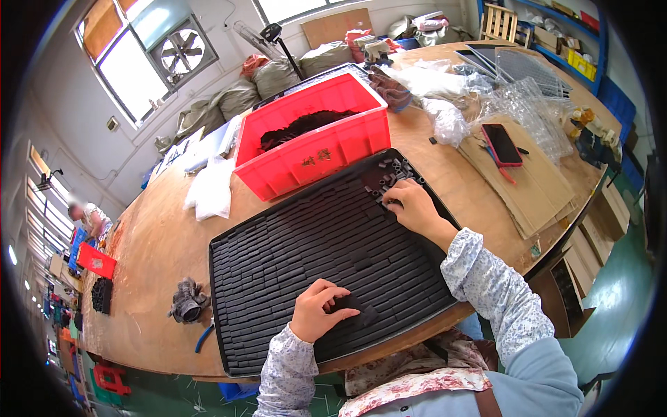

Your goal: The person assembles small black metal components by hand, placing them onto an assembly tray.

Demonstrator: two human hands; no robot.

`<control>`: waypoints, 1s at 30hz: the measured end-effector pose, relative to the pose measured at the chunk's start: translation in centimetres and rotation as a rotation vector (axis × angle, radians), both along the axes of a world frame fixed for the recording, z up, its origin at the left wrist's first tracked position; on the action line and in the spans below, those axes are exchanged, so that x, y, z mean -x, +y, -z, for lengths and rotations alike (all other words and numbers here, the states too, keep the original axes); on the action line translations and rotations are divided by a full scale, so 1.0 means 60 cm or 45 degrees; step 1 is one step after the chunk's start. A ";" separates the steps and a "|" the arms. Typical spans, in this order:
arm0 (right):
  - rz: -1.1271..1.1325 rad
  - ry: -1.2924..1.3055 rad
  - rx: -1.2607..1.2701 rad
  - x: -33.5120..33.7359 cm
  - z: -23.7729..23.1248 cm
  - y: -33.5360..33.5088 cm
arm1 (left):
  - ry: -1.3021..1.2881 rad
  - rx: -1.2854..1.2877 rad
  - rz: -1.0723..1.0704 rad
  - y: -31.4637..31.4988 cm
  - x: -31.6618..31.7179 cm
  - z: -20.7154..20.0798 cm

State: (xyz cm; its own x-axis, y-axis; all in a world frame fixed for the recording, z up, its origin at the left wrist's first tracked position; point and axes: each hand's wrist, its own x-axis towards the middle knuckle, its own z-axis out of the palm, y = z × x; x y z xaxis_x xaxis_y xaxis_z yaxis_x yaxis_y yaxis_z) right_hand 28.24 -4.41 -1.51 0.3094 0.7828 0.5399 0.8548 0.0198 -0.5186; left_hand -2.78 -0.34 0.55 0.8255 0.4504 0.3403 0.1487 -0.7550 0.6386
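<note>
A large black tray [217, 306] lies before me, lined with tight rows of small black blocks [299, 257]. Over the near part of the rows, my left hand [321, 308] rests with fingers bent and its thumb apart from them; a few dark pieces lie right by the fingertips. My right hand [411, 207] reaches into the tray's far right corner, where short grey-black tube-like pieces [389, 174] lie loose. Its fingers are curled in among them, and whatever is between the fingertips is too small to make out.
Behind the tray stands a red plastic bin [313, 156] holding dark material. Grey gloves [189, 300] lie to the left. On the right, a phone [501, 144] rests on cardboard [542, 187], near clear plastic bags [445, 121]. Another person [94, 219] is far left.
</note>
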 end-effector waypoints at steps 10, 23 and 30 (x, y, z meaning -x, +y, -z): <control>-0.039 0.026 0.159 -0.009 -0.001 0.010 | -0.138 1.031 -0.006 0.001 0.007 -0.011; -0.622 0.035 0.020 0.108 -0.028 -0.030 | -0.221 1.048 0.105 0.021 0.017 0.007; -0.762 0.971 0.172 0.157 -0.042 -0.044 | -0.351 1.153 0.039 0.004 -0.004 -0.007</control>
State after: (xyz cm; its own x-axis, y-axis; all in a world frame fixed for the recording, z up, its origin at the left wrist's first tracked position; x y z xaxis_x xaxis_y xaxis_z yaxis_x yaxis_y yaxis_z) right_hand 18.82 -7.02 1.02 0.0699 0.9647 0.2539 0.1573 0.2407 -0.9578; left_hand -2.54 -0.07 0.96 0.7842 0.6179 0.0567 -0.1064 0.0438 0.9934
